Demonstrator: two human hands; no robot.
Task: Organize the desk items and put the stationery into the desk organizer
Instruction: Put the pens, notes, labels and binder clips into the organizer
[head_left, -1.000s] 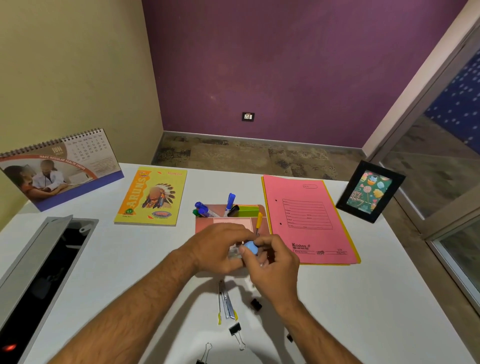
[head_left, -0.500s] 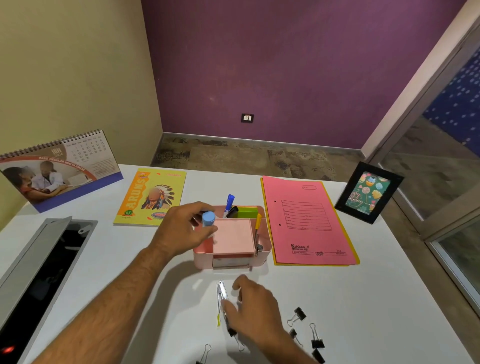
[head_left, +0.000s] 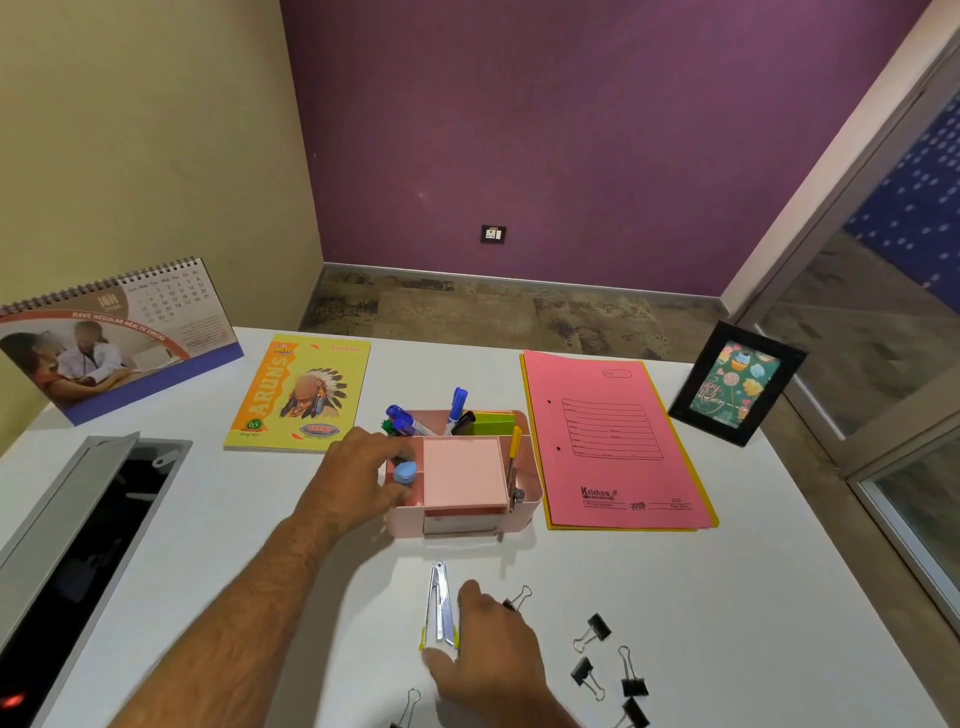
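Note:
The pink desk organizer (head_left: 531, 500) stands mid-desk and holds blue markers (head_left: 457, 402), a yellow pen (head_left: 514, 441) and a pink notepad (head_left: 464, 470). My left hand (head_left: 356, 480) pinches a small blue-capped tube (head_left: 405, 474) low inside the organizer's left compartment. A silvery folded tool with yellow-green tips (head_left: 439, 603) lies on the desk in front of the organizer. My right hand (head_left: 488, 657) rests flat beside its near end, thumb and forefinger on either side of it. Several black binder clips (head_left: 595, 629) lie scattered to the right of that hand.
A yellow notebook (head_left: 301, 395) and a desk calendar (head_left: 119, 338) sit at the back left. A pink file (head_left: 613, 441) and a black photo frame (head_left: 735, 384) lie at the right. An open cable hatch (head_left: 78, 545) gapes at the left edge.
My left hand carried the blue-capped tube from in front of the organizer to its left compartment and lowered it in. My right hand dropped to the silvery tool.

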